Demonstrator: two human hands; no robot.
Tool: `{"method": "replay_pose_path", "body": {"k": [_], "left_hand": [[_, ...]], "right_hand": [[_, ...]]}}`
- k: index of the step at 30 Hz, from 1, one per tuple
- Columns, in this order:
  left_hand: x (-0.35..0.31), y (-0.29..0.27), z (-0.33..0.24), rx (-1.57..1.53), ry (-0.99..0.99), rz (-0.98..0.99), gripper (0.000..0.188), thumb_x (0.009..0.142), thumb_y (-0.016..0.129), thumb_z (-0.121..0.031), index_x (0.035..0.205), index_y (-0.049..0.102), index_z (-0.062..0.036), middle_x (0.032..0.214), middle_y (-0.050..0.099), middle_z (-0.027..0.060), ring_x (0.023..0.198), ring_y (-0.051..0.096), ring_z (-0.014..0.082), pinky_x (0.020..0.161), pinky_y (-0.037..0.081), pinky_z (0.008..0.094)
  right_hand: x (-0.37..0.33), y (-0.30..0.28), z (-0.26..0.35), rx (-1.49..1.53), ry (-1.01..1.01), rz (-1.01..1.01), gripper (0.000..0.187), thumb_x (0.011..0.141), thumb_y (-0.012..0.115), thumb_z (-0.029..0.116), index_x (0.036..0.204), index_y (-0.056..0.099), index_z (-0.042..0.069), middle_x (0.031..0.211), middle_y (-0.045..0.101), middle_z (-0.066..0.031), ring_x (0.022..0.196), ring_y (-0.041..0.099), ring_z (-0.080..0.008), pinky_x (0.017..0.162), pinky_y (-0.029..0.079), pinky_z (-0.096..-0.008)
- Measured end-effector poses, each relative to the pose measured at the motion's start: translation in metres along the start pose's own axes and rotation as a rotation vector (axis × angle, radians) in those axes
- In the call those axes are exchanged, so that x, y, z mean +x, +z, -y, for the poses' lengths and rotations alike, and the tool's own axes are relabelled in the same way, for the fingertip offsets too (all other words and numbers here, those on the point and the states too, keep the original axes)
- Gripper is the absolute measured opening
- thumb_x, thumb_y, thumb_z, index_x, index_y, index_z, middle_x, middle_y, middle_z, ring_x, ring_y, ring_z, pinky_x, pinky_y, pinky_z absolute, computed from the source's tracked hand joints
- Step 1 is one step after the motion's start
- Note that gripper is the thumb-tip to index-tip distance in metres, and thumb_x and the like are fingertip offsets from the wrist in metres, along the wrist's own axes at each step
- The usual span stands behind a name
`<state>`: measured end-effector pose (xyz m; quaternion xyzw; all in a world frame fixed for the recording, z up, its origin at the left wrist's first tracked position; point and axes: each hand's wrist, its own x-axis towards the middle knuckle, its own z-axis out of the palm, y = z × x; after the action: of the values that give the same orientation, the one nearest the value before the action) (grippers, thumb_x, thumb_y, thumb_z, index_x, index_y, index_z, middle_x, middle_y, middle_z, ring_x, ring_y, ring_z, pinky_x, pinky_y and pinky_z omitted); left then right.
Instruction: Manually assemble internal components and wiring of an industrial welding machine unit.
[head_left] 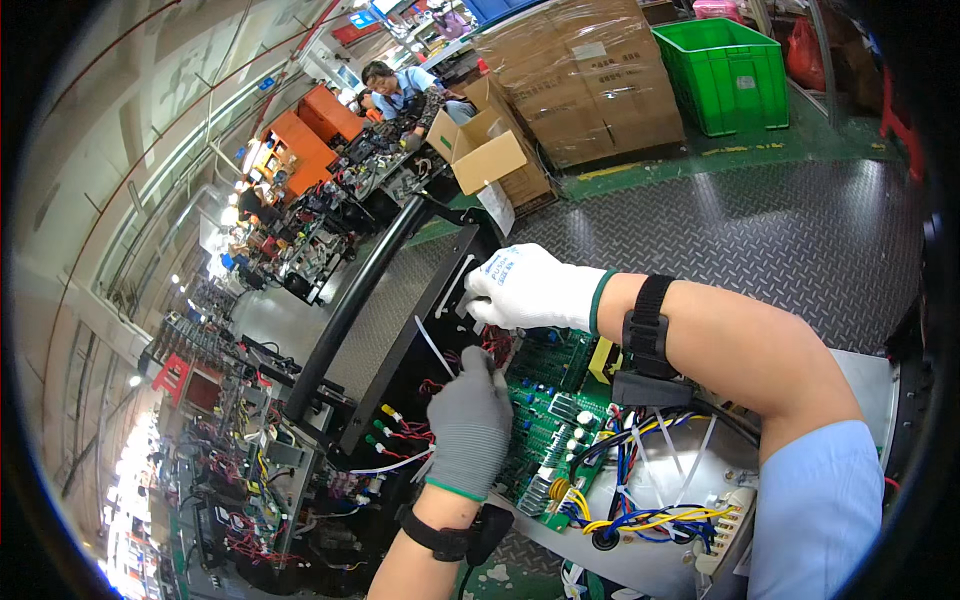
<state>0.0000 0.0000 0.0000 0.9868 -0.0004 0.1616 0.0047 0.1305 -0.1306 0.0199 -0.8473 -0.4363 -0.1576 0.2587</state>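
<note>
My left hand [468,425], in a grey glove, reaches behind a black panel [400,370] of an opened electrical unit. Its fingers are bent and close to thin red wires; a white strip [434,345] ends beside them. Further up, my right hand [535,288], in a white glove, curls its fingers at the panel's inner side. What lies inside either grip is hidden. Below the right hand is a green circuit board [545,430] with a yellow part [604,360]. Red wires with yellow and green-tipped connectors [392,412] hang by the left hand.
A black bar handle [350,300] runs along the panel's outside. Blue and yellow wires lead to a white terminal block [725,530] on the metal base [650,470]. Beyond stand an open carton [495,160], wrapped boxes [590,85] and a green crate [725,80]. A person [410,90] works at a bench.
</note>
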Motion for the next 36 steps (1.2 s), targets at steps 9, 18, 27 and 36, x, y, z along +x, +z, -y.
{"method": "replay_pose_path", "body": {"k": [9,18,27,36], "left_hand": [[-0.008,0.027,-0.019,0.031,-0.052,-0.006,0.019,0.087,0.057,-0.013,0.1,0.046,-0.0059,0.075,0.064,0.0162,0.064,0.064,0.0347,0.056,0.051,0.0421],[-0.003,-0.005,-0.013,-1.063,-0.189,-0.028,0.023,0.091,0.051,-0.015,0.104,0.06,0.001,0.084,0.065,0.0076,0.045,0.045,0.0043,0.041,0.036,0.0204],[0.012,-0.009,-0.003,-0.995,-0.263,0.016,0.027,0.09,0.054,-0.018,0.093,0.064,0.0067,0.07,0.067,0.0096,0.054,0.054,0.0088,0.053,0.042,0.0245],[0.016,-0.001,0.0,-0.979,-0.273,0.087,0.024,0.089,0.055,-0.016,0.091,0.065,0.0058,0.069,0.066,0.0093,0.057,0.058,0.0101,0.052,0.041,0.0235]], "right_hand": [[-0.007,0.0,0.001,-0.084,0.006,0.024,0.023,0.081,0.056,0.03,0.091,0.066,0.011,0.082,0.066,-0.0107,0.083,0.065,-0.0288,0.073,0.051,-0.0419],[-0.004,-0.003,-0.003,0.273,0.007,-0.007,0.025,0.076,0.061,0.025,0.092,0.066,0.007,0.086,0.067,-0.0128,0.083,0.066,-0.029,0.074,0.051,-0.0395],[0.0,-0.014,-0.009,0.869,0.089,0.393,0.021,0.077,0.062,0.011,0.094,0.067,-0.001,0.078,0.067,-0.0051,0.067,0.061,-0.0095,0.059,0.05,-0.0243],[-0.001,-0.012,-0.012,0.943,0.171,0.408,0.019,0.082,0.064,0.015,0.094,0.068,0.0,0.079,0.066,-0.0047,0.068,0.061,-0.0089,0.059,0.05,-0.0235]]}}
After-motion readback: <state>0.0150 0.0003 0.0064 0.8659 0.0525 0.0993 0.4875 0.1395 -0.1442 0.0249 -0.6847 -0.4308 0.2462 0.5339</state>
